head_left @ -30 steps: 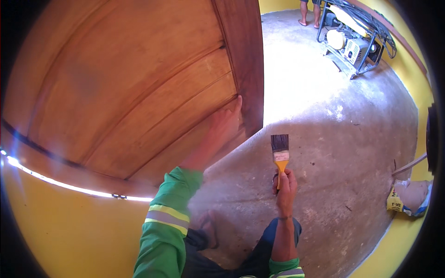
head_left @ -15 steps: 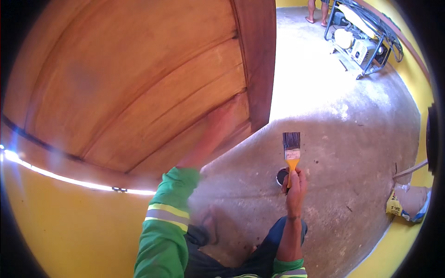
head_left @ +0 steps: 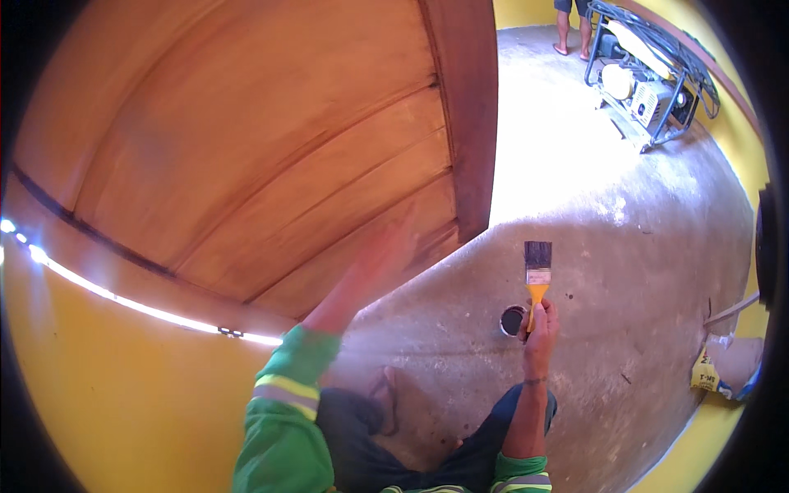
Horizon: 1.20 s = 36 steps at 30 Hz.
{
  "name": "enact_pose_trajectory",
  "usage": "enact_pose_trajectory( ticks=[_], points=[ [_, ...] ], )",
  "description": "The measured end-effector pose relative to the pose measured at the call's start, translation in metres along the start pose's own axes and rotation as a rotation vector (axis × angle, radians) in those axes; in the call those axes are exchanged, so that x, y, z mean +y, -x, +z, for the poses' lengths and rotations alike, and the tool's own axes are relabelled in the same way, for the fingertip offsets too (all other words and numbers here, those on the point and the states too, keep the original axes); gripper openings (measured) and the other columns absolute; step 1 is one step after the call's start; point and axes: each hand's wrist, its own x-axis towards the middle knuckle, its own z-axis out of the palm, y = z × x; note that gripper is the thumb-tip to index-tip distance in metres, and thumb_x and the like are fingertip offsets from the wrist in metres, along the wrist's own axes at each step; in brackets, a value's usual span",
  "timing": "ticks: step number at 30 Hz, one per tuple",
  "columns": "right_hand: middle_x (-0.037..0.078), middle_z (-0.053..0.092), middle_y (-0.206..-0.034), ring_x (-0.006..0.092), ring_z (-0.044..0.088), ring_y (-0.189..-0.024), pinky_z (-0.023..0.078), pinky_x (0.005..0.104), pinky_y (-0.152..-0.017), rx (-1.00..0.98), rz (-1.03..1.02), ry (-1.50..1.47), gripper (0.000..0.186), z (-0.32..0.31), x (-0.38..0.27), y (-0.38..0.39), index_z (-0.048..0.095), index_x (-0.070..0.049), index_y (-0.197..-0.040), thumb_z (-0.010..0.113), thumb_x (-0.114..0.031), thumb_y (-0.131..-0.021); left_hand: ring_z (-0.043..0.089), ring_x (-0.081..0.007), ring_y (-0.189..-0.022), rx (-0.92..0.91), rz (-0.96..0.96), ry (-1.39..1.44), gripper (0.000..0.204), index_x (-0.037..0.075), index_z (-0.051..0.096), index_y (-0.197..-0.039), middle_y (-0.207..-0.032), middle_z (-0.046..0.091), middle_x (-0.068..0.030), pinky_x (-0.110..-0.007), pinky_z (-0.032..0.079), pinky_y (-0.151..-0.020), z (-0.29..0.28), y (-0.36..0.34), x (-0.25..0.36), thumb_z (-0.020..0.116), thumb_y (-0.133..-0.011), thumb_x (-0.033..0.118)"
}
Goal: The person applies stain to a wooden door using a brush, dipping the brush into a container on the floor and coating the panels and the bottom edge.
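Note:
My right hand (head_left: pixel 539 329) grips a paintbrush (head_left: pixel 538 271) by its yellow handle, with the dark bristles pointing up. Just beside that hand, a small round can (head_left: pixel 511 320) of dark liquid stands on the floor. Over at the lower part of a brown wooden panelled door (head_left: pixel 288 148), my left hand (head_left: pixel 385 251) is blurred by motion. Its fingers look stretched out along the wood, and I see nothing held in them. Whether it touches the surface I cannot tell.
A machine in a metal tube frame (head_left: pixel 645 90) stands at the far right, with a person's legs (head_left: pixel 574 29) beside it. By the right wall lies a crumpled bag (head_left: pixel 727 366). Bright light shows along the door's lower left edge, above a yellow wall (head_left: pixel 140 394).
The whole view has shifted slightly, so the door and floor things sit lower and to the right. My left hand has moved down and back along the door; my right hand still holds the paintbrush.

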Motion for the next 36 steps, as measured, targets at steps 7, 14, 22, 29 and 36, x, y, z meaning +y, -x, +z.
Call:
enact_pose_trajectory(
  ticks=[7,14,22,29,36],
  points=[
    [-0.003,0.048,-0.064,0.0042,0.041,-0.046,0.031,0.0202,-0.042,0.017,-0.044,0.071,0.023,-0.003,-0.009,0.004,0.056,-0.003,-0.103,0.045,-0.024,-0.099,0.066,-0.0421,-0.089,0.002,-0.026,-0.094,0.068,0.008,0.026,-0.151,-0.094,0.067,-0.0270,-0.052,0.052,-0.078,0.026,-0.040,-0.013,0.050,-0.087,0.009],
    [-0.002,0.048,-0.063,0.0049,0.041,-0.045,0.031,0.0207,-0.040,-0.012,-0.048,0.061,0.022,-0.013,-0.002,-0.006,0.054,-0.003,-0.105,0.045,-0.023,-0.099,0.065,-0.0396,-0.097,-0.016,-0.325,-0.074,0.053,0.013,0.042,-0.142,-0.107,0.067,-0.0227,-0.056,0.050,-0.083,0.020,0.093,-0.081,0.051,-0.091,0.025],
    [-0.003,0.048,-0.062,0.0054,0.042,-0.043,0.029,0.0212,-0.037,-0.039,-0.003,0.120,0.026,-0.013,0.018,-0.021,0.055,-0.006,-0.107,0.047,-0.029,-0.099,0.065,-0.0405,-0.096,-0.148,-0.216,-0.192,0.058,0.012,0.039,-0.144,-0.101,0.068,-0.0235,-0.053,0.049,-0.084,-0.026,0.123,-0.055,0.055,-0.091,0.032],
    [-0.003,0.048,-0.061,0.0048,0.042,-0.043,0.029,0.0207,-0.037,-0.060,-0.005,0.132,0.025,-0.003,0.030,-0.017,0.054,-0.006,-0.107,0.048,-0.028,-0.100,0.066,-0.0436,-0.081,-0.071,-0.148,-0.223,0.076,0.024,0.016,-0.154,-0.084,0.066,-0.0281,-0.053,0.053,-0.073,0.005,0.066,-0.085,0.056,-0.090,0.024],
    [-0.002,0.047,-0.057,0.0047,0.039,-0.040,0.029,0.0208,-0.036,-0.054,-0.031,0.096,0.020,0.008,0.023,-0.012,0.054,-0.005,-0.100,0.046,-0.024,-0.099,0.066,-0.0435,-0.083,0.084,-0.736,-0.062,0.040,0.008,0.056,-0.124,-0.089,0.067,-0.0257,-0.054,0.051,-0.077,0.009,0.201,-0.180,0.057,-0.089,0.027]
  ],
)
